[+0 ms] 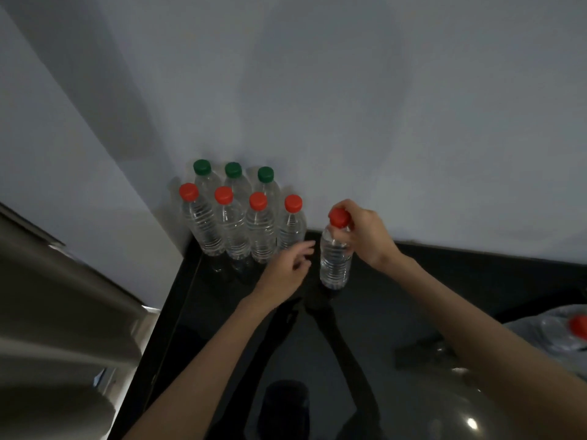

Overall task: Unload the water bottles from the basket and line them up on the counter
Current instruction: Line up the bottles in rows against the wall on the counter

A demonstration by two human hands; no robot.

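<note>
Right hand (365, 236) has its grip closed around the neck and shoulder of a red-capped water bottle (336, 258), fingers wrapped just under the red cap (338, 216). The bottle is upright, base apparently on the black tabletop (413, 281), set apart to the right of the red-cap row (241, 223).

Left hand (287, 268) holds nothing: fingers loosely spread, grip half-wide, hovering between the held bottle and the rightmost bottle of that row.

Behind the red-cap row, against the wall (349, 106): three green-capped bottles (233, 179). The row itself has four bottles, packed close.

Far right of the row, at the frame edge: more clear bottles with one red cap (578, 325) showing, probably the basket contents; too blurred to tell.

Handling, judged:
- Thin ribbed PET, looks full: moderate weight, walls give under a squeeze.
- The neck/shoulder hold is the stiffest spot, and the cap flange stops slip.
- For a mid-body hold, keep the squeeze light; the ribs help friction.
- Glossy tabletop, narrow base: tips easily if nudged sideways.
- Slide or set it in beside the rightmost red-cap bottle, left hand steadying the neighbours.
</note>
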